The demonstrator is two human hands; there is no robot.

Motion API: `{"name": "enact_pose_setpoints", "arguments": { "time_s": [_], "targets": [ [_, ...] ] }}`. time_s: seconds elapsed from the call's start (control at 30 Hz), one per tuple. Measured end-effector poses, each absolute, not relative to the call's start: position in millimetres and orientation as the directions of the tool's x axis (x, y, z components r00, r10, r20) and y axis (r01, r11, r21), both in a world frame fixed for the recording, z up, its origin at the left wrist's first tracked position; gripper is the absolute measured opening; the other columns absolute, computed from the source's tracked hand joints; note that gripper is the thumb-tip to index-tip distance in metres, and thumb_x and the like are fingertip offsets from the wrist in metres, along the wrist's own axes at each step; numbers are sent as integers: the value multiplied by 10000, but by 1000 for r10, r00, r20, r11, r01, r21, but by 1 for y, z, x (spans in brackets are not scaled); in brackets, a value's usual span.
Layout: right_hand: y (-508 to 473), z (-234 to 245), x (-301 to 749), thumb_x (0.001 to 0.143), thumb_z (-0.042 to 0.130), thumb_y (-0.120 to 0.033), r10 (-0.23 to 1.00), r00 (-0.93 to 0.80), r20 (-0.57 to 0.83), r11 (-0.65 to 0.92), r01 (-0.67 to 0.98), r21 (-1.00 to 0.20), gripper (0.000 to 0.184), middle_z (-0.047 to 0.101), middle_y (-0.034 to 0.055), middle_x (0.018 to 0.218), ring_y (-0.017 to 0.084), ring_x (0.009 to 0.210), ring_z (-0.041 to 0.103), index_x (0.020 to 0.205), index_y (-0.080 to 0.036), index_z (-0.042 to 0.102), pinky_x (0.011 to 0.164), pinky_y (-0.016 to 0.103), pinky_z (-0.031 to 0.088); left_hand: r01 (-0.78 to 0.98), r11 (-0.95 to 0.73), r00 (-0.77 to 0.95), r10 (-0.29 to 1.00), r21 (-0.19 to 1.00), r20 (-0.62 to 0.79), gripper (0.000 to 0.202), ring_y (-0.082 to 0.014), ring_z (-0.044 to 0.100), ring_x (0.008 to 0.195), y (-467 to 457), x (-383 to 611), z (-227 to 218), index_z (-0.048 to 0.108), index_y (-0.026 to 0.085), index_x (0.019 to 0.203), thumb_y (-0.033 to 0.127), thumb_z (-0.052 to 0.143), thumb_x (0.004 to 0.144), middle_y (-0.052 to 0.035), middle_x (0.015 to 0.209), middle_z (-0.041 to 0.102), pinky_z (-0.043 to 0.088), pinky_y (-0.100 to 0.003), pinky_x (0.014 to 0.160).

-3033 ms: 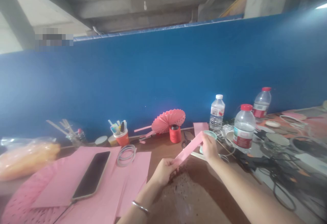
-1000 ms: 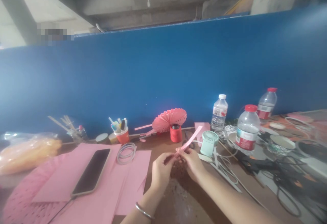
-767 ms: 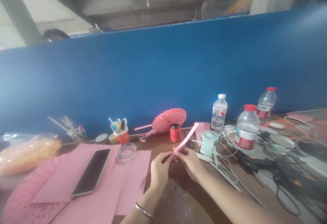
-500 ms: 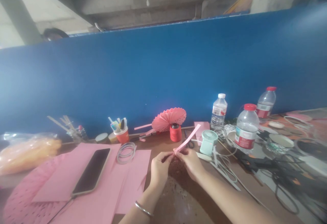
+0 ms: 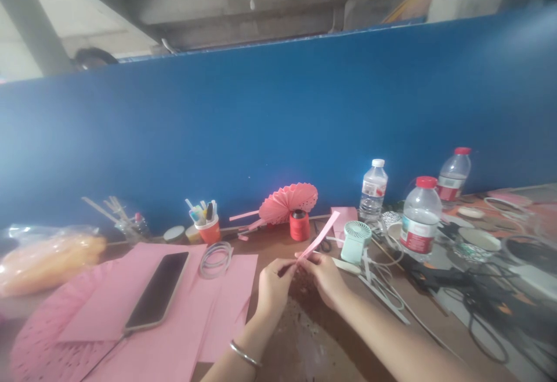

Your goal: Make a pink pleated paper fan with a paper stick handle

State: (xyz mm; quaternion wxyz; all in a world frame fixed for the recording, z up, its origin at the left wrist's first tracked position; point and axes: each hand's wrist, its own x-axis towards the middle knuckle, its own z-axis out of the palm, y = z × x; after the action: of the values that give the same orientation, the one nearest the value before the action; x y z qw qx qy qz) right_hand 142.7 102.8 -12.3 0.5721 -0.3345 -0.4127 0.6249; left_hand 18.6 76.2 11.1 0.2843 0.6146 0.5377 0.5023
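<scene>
A narrow pink paper strip (image 5: 322, 234) slants up and to the right from between my two hands. My left hand (image 5: 275, 287) pinches its lower end, fingertips close against those of my right hand (image 5: 321, 277), which also grips the strip. Past my fingertips stands a red spool of thread (image 5: 299, 226). Behind the spool is a pleated pink paper fan (image 5: 288, 203). Partly hidden behind the strip lies a pair of dark scissors (image 5: 324, 245).
Pink paper sheets (image 5: 183, 318) with a phone (image 5: 157, 292) and a coiled clear tube (image 5: 216, 260) lie to the left. A cup of pens (image 5: 209, 231) stands behind. On the right are a mint handheld fan (image 5: 355, 241), water bottles (image 5: 420, 219) and tangled cables (image 5: 478, 289). A blue partition (image 5: 243, 121) rises behind.
Hardly anything differs. Both hands stay at the same spot with the strip between them, and its upper end has shifted very slightly.
</scene>
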Motion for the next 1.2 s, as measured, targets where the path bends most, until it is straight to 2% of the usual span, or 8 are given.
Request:
{"name": "enact_pose_setpoints", "arguments": {
  "time_s": [0.3,0.6,0.87,1.07,1.2],
  "targets": [
    [101,-7,143,561,748,-323,996,-84,43,1,-449,-893,241,659,25,659,183,648,566,714,-148,686,662,292,401,287,-195,-99,968,938,232,163,-182,618,712,79,20,5,691,178,808,247,581,709,-38,784,693,476,-272,675],
    [97,-7,142,607,712,-331,988,-145,50,-27,-480,-877,211,579,-3,548,150,528,514,618,-148,608,549,276,399,269,-182,-46,978,946,201,160,-176,614,650,83,19,1,686,159,791,241,578,705,-43,730,689,483,-262,606],
    [107,-15,144,620,709,-344,995,-68,69,34,-419,-908,230,574,6,538,127,505,480,620,-128,628,509,245,349,305,-183,-35,979,935,203,173,-170,606,641,79,20,5,684,169,774,293,574,723,-30,703,679,462,-247,575],
    [115,-22,150,630,698,-377,996,31,88,93,-390,-916,260,552,-1,512,132,498,471,600,-139,599,515,253,357,421,-227,-40,963,878,268,264,-155,581,635,74,24,13,685,185,743,426,577,728,-16,682,668,424,-234,578],
    [115,-18,151,647,685,-388,995,37,94,101,-385,-917,269,552,2,528,131,509,477,604,-142,585,525,255,366,307,-162,-45,982,938,184,261,-142,569,578,77,22,11,688,168,751,411,610,700,-20,637,658,424,-223,534]
  ]
}}
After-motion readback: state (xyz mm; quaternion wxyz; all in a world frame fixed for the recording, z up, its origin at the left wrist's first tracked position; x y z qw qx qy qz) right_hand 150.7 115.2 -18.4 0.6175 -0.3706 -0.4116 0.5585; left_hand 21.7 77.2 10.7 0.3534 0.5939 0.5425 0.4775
